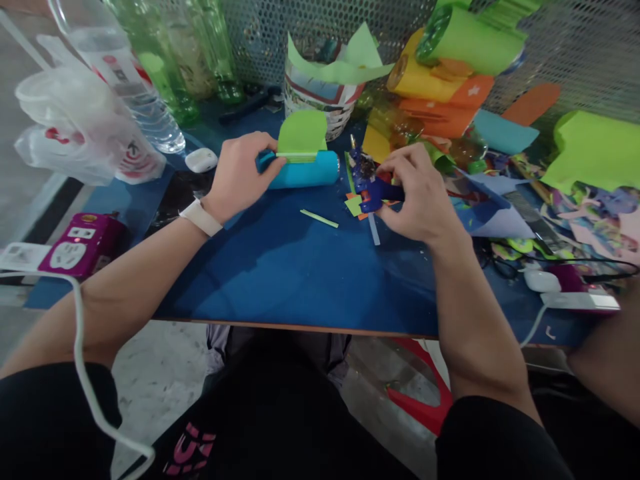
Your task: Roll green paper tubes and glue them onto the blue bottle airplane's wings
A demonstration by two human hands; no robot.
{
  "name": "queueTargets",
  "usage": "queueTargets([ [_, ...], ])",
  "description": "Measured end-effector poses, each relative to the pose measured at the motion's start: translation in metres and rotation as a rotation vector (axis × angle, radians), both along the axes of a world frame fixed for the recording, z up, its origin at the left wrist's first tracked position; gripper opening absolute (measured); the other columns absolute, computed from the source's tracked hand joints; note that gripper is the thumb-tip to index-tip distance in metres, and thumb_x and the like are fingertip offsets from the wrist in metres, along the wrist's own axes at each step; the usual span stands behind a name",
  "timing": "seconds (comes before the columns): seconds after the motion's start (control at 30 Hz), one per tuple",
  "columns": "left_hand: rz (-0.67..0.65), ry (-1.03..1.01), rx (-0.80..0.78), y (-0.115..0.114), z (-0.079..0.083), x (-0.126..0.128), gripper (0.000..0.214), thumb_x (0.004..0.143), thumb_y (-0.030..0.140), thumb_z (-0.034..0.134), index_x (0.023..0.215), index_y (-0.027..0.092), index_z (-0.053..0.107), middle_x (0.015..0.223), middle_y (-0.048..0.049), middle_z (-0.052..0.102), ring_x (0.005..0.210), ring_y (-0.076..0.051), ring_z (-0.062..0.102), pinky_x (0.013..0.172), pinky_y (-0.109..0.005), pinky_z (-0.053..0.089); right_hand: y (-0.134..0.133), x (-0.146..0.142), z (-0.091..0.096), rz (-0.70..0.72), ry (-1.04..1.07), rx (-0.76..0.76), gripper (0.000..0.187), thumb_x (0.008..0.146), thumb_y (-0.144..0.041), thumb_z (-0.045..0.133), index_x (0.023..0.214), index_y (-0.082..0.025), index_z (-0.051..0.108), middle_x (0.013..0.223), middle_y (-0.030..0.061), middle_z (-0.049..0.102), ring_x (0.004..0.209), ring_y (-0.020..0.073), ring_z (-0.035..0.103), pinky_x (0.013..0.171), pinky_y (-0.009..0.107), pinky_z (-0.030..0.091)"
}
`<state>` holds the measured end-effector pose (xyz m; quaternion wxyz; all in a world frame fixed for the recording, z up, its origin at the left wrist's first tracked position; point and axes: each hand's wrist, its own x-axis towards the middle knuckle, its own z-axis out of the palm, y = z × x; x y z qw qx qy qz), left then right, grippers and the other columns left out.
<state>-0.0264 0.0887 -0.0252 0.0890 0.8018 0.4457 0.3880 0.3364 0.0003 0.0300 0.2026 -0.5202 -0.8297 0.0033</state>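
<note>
My left hand [245, 170] is closed on the left end of a blue paper-wrapped cylinder [305, 175], which lies on its side on the blue table. A light green rounded paper piece [303, 130] stands up along the cylinder's top, close to my left fingertips. To the right, my right hand [417, 193] grips a dark blue glue gun [373, 190] by its handle, with the nozzle pointing away from me. Beneath the gun are small green and orange paper scraps [354, 205]. A thin green paper strip [319, 218] lies just in front of the cylinder.
Behind stands a bucket [320, 93] lined with green paper. Paper-covered bottles [450, 80] are stacked at back right, above scattered scraps [595, 207]. Left are a water bottle [135, 87], a plastic cup in a bag [95, 127] and a purple power adapter [83, 243] with a white cable.
</note>
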Motion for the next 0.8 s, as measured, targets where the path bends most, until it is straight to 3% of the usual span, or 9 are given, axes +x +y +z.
queueTargets([
  [0.13, 0.012, 0.049, 0.034, -0.005, -0.002, 0.005, 0.054, 0.106, 0.082, 0.066, 0.098, 0.029, 0.061, 0.098, 0.0005, 0.073, 0.091, -0.019, 0.063, 0.086, -0.044, 0.059, 0.001, -0.011, -0.018, 0.209, 0.069, 0.037, 0.038, 0.094, -0.035, 0.072, 0.130, -0.028, 0.060, 0.129, 0.0144, 0.071, 0.113, 0.0332, 0.071, 0.095, 0.050, 0.062],
  [0.23, 0.026, 0.103, 0.032, -0.014, 0.005, 0.008, 0.046, 0.110, 0.073, 0.063, 0.098, 0.028, 0.065, 0.102, -0.0051, 0.076, 0.096, -0.025, 0.070, 0.091, -0.048, 0.062, 0.003, -0.021, -0.036, 0.341, 0.084, 0.097, 0.031, 0.101, -0.043, 0.066, 0.127, -0.028, 0.059, 0.122, 0.0136, 0.073, 0.105, 0.0331, 0.072, 0.082, 0.046, 0.061],
  [0.37, -0.033, 0.134, -0.013, -0.025, 0.013, 0.010, 0.034, 0.110, 0.061, 0.062, 0.105, 0.028, 0.071, 0.125, -0.0106, 0.082, 0.116, -0.036, 0.076, 0.102, -0.056, 0.064, 0.006, -0.031, -0.051, 0.401, 0.120, 0.201, 0.032, 0.107, -0.056, 0.063, 0.123, -0.027, 0.061, 0.116, 0.0131, 0.075, 0.096, 0.0297, 0.073, 0.069, 0.041, 0.055],
  [0.47, -0.014, 0.125, -0.081, -0.029, 0.020, 0.009, 0.033, 0.110, 0.059, 0.057, 0.113, 0.031, 0.073, 0.133, -0.0094, 0.081, 0.126, -0.037, 0.074, 0.112, -0.060, 0.060, 0.007, -0.033, -0.053, 0.379, 0.288, 0.357, 0.038, 0.104, -0.064, 0.067, 0.118, -0.030, 0.060, 0.105, 0.0079, 0.074, 0.085, 0.0274, 0.072, 0.067, 0.042, 0.056],
  [0.53, 0.036, 0.121, -0.061, -0.032, 0.028, 0.007, 0.035, 0.114, 0.057, 0.050, 0.123, 0.031, 0.073, 0.140, -0.0067, 0.079, 0.140, -0.035, 0.066, 0.130, -0.065, 0.046, 0.007, -0.033, -0.052, 0.253, 0.456, 0.461, 0.039, 0.103, -0.069, 0.065, 0.112, -0.032, 0.057, 0.092, 0.0034, 0.067, 0.075, 0.0257, 0.068, 0.066, 0.044, 0.056],
  [0.6, 0.075, 0.125, 0.046, -0.034, 0.038, 0.004, 0.038, 0.118, 0.054, 0.044, 0.128, 0.029, 0.071, 0.144, -0.0041, 0.077, 0.154, -0.030, 0.055, 0.146, -0.067, 0.021, 0.007, -0.034, -0.052, 0.108, 0.590, 0.476, 0.042, 0.105, -0.075, 0.060, 0.107, -0.033, 0.055, 0.086, 0.0023, 0.063, 0.073, 0.0260, 0.066, 0.066, 0.046, 0.057],
  [0.7, 0.112, 0.174, 0.208, -0.039, 0.056, -0.001, 0.039, 0.123, 0.046, 0.035, 0.127, 0.029, 0.070, 0.141, -0.0021, 0.078, 0.162, -0.024, 0.048, 0.151, -0.063, -0.004, 0.006, -0.037, -0.053, 0.022, 0.712, 0.377, 0.047, 0.105, -0.079, 0.061, 0.106, -0.032, 0.055, 0.092, 0.0047, 0.068, 0.078, 0.0272, 0.070, 0.071, 0.049, 0.061],
  [0.8, 0.111, 0.291, 0.216, -0.047, 0.076, -0.002, 0.041, 0.126, 0.038, 0.029, 0.127, 0.033, 0.070, 0.145, 0.0005, 0.077, 0.170, -0.023, 0.040, 0.149, -0.066, -0.019, 0.006, -0.045, -0.058, -0.005, 0.829, 0.249, 0.046, 0.101, -0.075, 0.074, 0.107, -0.032, 0.057, 0.100, 0.0040, 0.071, 0.069, 0.0218, 0.065, 0.069, 0.047, 0.061],
])
